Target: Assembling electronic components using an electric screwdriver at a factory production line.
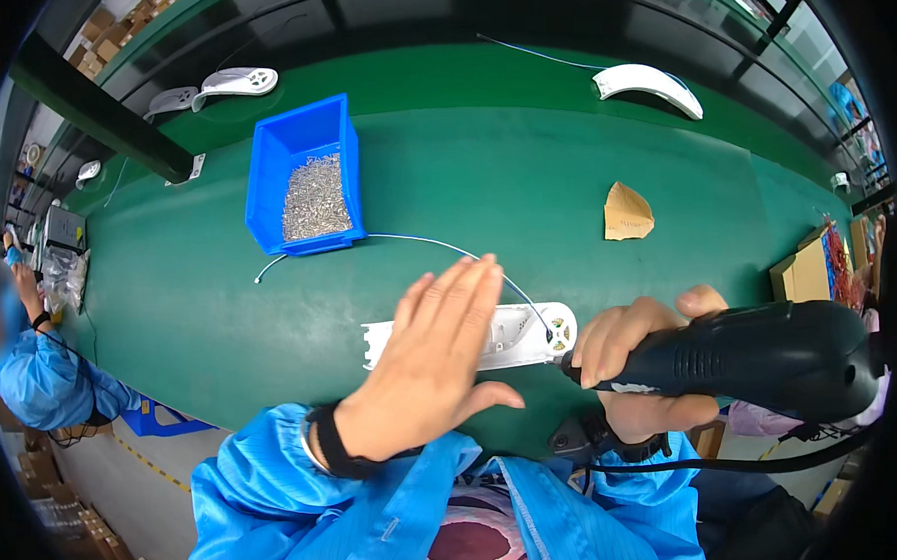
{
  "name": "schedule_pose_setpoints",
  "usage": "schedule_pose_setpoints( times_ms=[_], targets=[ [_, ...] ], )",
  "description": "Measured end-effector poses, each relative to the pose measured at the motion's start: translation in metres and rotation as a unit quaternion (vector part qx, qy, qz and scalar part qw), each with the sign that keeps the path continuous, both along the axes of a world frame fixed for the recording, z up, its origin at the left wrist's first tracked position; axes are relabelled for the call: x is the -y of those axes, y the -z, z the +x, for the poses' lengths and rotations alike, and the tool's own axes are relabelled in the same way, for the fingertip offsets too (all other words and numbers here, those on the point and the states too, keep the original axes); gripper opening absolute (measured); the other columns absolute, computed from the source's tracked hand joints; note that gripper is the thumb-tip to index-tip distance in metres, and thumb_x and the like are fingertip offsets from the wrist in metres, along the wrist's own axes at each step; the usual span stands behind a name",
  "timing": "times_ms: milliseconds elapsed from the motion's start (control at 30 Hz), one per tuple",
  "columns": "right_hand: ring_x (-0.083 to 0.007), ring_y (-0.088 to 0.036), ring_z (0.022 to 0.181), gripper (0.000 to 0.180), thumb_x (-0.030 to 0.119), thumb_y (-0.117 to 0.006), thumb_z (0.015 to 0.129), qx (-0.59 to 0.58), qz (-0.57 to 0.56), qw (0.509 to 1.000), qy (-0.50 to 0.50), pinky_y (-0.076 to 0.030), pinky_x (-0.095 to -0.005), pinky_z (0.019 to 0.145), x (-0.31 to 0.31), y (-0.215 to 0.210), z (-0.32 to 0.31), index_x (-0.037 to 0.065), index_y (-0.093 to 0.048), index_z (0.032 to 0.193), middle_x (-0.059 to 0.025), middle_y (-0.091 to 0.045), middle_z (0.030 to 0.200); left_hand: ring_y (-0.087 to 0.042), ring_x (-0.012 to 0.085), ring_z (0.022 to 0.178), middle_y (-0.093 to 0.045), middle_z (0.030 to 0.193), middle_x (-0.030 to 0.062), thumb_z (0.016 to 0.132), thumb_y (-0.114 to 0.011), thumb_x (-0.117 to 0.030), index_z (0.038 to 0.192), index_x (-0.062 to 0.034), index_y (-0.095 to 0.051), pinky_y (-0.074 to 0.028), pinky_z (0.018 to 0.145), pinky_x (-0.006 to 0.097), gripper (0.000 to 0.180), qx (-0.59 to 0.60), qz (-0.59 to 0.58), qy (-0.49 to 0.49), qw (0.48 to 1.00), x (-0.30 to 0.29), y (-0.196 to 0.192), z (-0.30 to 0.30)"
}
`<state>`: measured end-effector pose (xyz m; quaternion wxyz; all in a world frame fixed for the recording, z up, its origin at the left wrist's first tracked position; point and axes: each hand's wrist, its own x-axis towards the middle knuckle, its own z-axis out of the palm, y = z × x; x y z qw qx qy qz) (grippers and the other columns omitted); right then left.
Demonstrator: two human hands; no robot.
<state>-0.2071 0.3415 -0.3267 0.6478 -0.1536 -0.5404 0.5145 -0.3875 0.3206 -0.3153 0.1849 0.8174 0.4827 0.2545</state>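
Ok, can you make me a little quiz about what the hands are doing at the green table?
1. True or false: the right hand holds a black power screwdriver.
2. What fills the blue bin? A) small metal screws B) paper scraps C) water
3. What does the left hand lie flat over?

Key:
1. True; its tip meets the end of the white plastic part.
2. A, a grey pile of small screws.
3. The white plastic part on the green table, fingers stretched out flat.
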Motion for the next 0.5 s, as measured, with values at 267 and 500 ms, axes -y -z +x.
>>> schedule_pose_setpoints(
  times_ms=[267,500],
  targets=[
    [-0.0173,-0.05,0.045,0.075,0.065,-0.043,0.076,0.038,-0.02,0.998,0.043,-0.044,-0.0269,0.044,-0.002,0.007,-0.001,0.006,-0.021,0.117,-0.0094,-0.049,0.06,-0.048,0.0306,0.096,-0.05,0.105,0.0141,0.056,-0.077,-0.028,0.11,-0.0003,-0.043,-0.037,0.081,0.039,0.07,-0.025,-0.002,0.033,0.999,-0.005,0.018,-0.007],
    [-0.0171,-0.05,0.045,0.077,0.066,-0.043,0.075,0.037,-0.034,0.998,0.032,-0.045,-0.026,0.046,-0.002,0.01,0.0,0.006,-0.02,0.118,-0.0088,-0.05,0.062,-0.049,0.0292,0.085,-0.051,0.098,0.0119,0.057,-0.077,-0.024,0.105,-0.0016,-0.045,-0.037,0.071,0.036,0.062,-0.027,-0.006,0.019,0.999,-0.006,0.021,-0.005]
  ],
)
